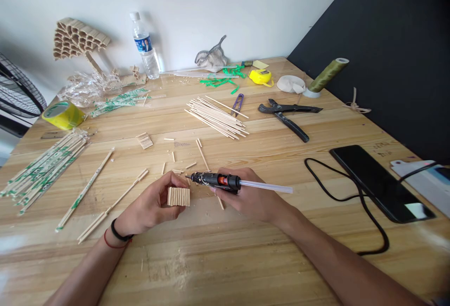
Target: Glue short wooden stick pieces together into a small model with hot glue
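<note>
My left hand (149, 206) grips a small block of short wooden sticks (179, 197) set side by side, thumb below and fingers behind it. In my right hand (251, 193) is a black hot glue gun (214, 180), its nozzle pointing left, close above the block. A translucent glue stick (269, 186) juts from the gun's rear. Whether the nozzle touches the block I cannot tell. Cut stick pieces (191, 165) lie just beyond my hands. A small flat panel of sticks (144, 140) rests farther back, and a long joined stick piece (119, 200) lies beside my left wrist.
Behind lie a pile of bare sticks (216, 117), purple snips (238, 104), black cutters (286, 114) and a yellow tape measure (261, 77). Wrapped chopsticks (49, 165), yellow tape (63, 115) and a water bottle (145, 48) are leftward. A phone (376, 179) with a cable (363, 203) sits right.
</note>
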{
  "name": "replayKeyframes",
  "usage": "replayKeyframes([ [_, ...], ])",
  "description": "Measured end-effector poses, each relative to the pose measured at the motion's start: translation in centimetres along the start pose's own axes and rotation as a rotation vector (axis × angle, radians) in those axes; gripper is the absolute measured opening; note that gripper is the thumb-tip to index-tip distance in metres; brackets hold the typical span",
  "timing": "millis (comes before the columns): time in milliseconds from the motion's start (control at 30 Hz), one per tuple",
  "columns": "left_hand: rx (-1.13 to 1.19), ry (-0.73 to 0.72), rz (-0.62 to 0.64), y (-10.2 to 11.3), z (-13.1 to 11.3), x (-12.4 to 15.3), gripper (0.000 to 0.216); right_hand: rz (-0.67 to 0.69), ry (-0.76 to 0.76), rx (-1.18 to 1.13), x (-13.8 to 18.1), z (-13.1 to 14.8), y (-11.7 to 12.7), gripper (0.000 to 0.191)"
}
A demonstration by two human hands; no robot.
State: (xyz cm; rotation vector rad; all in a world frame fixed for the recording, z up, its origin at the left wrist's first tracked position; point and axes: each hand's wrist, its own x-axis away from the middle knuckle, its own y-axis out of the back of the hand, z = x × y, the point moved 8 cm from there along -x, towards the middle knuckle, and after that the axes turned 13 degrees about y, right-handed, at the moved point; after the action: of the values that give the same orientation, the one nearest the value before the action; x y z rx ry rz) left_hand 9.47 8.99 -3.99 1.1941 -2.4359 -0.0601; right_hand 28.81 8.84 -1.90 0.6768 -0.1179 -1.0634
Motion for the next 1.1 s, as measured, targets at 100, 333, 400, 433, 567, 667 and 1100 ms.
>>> replayKeyframes([
  [100,0.036,0.010,0.000,0.0,-0.1,0.0,0.027,-0.001,0.000,0.004,0.0,0.0,0.0,0.019],
  [333,0.054,0.032,0.015,-0.2,0.4,-0.1,0.027,0.001,-0.026,0.008,0.1,-0.2,0.0,0.015],
  [400,0.055,0.039,0.014,-0.1,0.5,-0.1,0.027,0.007,-0.032,0.004,0.1,-0.3,-0.1,0.015],
  [433,0.054,0.044,0.015,-0.1,0.5,-0.1,0.027,0.009,-0.036,0.003,0.1,-0.3,-0.1,0.015],
  [567,0.074,0.039,0.013,-0.2,0.5,0.0,0.028,0.012,-0.030,0.015,0.1,-0.2,-0.1,0.015],
  [667,0.101,0.027,0.007,-0.2,0.5,0.0,0.029,0.017,-0.020,0.007,0.1,0.1,-0.2,0.014],
  [1100,0.028,0.052,-0.023,-0.3,0.3,0.2,0.031,0.028,0.082,0.058,0.0,1.1,-0.3,0.015],
])
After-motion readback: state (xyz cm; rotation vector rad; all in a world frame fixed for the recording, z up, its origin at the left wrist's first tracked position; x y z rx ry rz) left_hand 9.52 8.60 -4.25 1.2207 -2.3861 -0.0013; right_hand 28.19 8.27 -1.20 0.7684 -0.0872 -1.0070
